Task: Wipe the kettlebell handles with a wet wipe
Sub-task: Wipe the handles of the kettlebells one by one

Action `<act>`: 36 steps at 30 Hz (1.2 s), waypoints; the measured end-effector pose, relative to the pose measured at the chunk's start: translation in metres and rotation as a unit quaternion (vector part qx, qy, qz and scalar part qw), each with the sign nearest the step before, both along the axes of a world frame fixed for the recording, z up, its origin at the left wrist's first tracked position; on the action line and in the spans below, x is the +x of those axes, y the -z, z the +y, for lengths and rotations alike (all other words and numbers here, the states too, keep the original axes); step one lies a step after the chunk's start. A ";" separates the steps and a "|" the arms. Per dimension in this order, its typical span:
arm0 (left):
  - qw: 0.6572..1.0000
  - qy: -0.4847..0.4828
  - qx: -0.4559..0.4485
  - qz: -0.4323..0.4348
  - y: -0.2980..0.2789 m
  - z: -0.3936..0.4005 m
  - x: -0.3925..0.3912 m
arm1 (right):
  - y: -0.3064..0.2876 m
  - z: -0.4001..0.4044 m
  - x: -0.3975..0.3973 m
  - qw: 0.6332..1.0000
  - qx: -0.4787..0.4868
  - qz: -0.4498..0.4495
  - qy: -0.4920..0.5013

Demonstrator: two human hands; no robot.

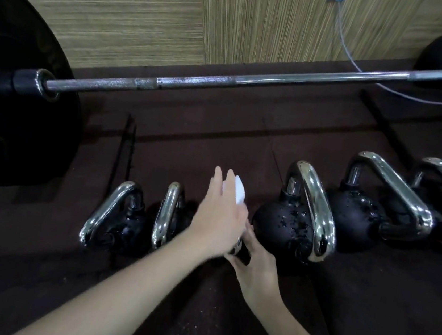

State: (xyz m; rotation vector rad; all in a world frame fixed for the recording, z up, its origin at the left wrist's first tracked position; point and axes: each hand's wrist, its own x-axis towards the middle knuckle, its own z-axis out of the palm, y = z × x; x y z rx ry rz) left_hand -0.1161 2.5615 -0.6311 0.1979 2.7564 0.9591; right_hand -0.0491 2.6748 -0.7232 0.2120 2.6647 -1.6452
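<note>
Dark gym flooring (219, 128); left hand (218, 222) holds wipe (237, 193), right hand (257, 272) grips kettlebell handle (236, 245).

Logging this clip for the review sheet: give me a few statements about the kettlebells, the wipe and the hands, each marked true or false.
1. The left hand holds a white wipe. True.
2. The barbell lies between the kettlebells and the wall. True.
3. The wipe lies flat on the floor. False: it is in the left hand, above the floor.
4. The kettlebell handles are matt black. False: they are shiny chrome, like the handle right of the hands.
5. The right hand rests on the barbell. False: it is low by the kettlebell under the left hand.
</note>
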 end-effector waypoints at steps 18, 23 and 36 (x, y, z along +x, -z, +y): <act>0.997 -0.035 0.064 -0.039 0.006 -0.003 -0.002 | 0.025 0.002 -0.004 1.000 0.010 -0.022 -0.017; 0.996 0.019 -0.049 0.066 0.015 -0.006 0.074 | 0.012 0.000 -0.008 0.990 -0.136 -0.009 -0.028; 0.997 -0.058 0.030 -0.037 0.006 0.001 -0.027 | 0.014 -0.003 -0.002 0.998 0.057 0.013 -0.025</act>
